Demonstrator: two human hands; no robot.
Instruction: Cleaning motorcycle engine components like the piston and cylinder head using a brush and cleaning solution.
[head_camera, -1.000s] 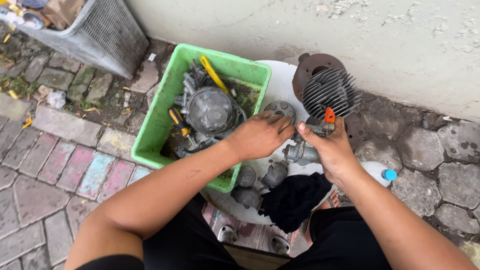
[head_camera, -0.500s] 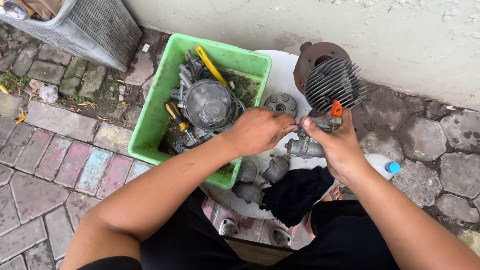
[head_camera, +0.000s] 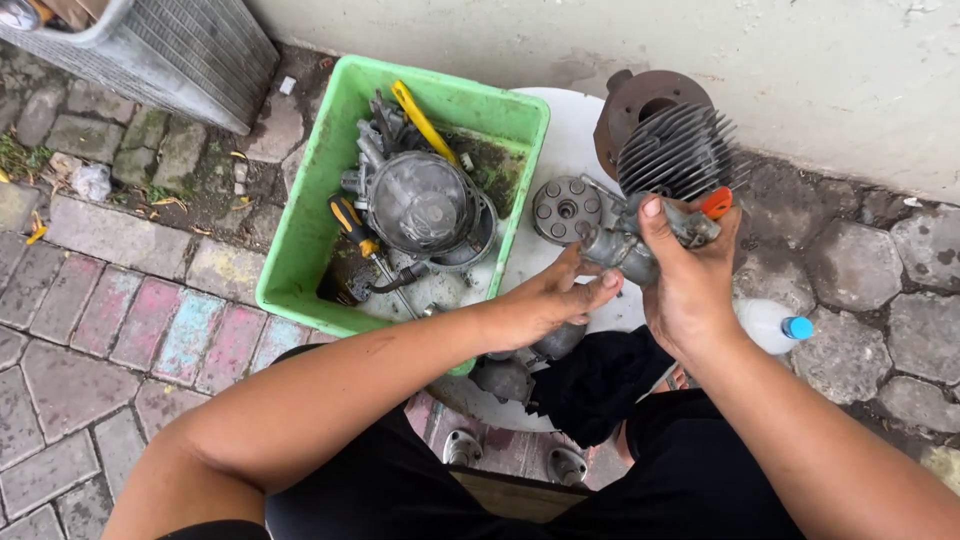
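My right hand (head_camera: 690, 290) is wrapped around a small grey metal engine part (head_camera: 622, 250) that has an orange lever (head_camera: 716, 202) at its upper end. It holds the part above a white round tray (head_camera: 570, 140). My left hand (head_camera: 545, 300) reaches in from the left, and its thumb and fingertips pinch the lower left end of the same part. Just behind the hands a grey round disc part (head_camera: 565, 210) lies on the tray. A finned metal cylinder (head_camera: 675, 150) stands beside it.
A green plastic tub (head_camera: 300, 250) on the left holds a round grey engine cover (head_camera: 420, 205), a yellow-and-black screwdriver (head_camera: 350, 225) and other parts. A black cloth (head_camera: 600, 385) lies on my lap. A blue-capped bottle (head_camera: 775, 325) lies right. A wire cage (head_camera: 180, 50) sits top left by the wall.
Both hands have lifted the metal part up and to the right, off the tray. My left hand has slid from on top of it to its lower end.
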